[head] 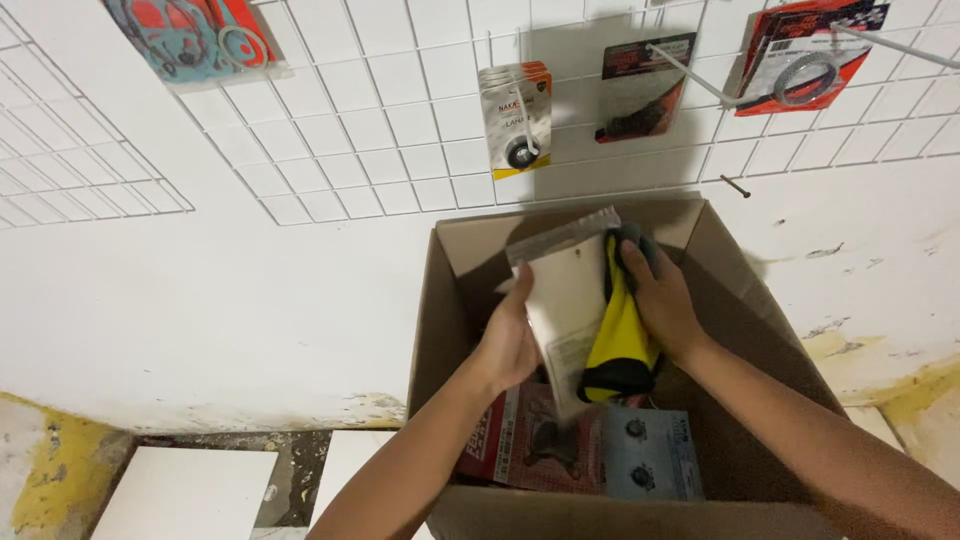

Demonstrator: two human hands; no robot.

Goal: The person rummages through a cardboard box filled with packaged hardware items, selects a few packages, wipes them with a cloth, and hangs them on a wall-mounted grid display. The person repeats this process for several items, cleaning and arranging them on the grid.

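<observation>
My left hand (510, 340) grips the left edge of a flat white packet (565, 300) held upright over an open cardboard box (440, 330). Behind it is a yellow and black packet (620, 345), on which my right hand (660, 300) is closed from the right side. Both packets are lifted above the box's contents. At the bottom of the box lie a red carded pack (520, 445) and a blue-grey carded pack (650, 455).
A white wire grid (400, 120) hangs on the white wall above the box, with several carded packs on hooks, among them a white and yellow pack (517, 118), a dark pack (640, 90) and a red pack (805, 55). White floor tiles (185, 495) lie at lower left.
</observation>
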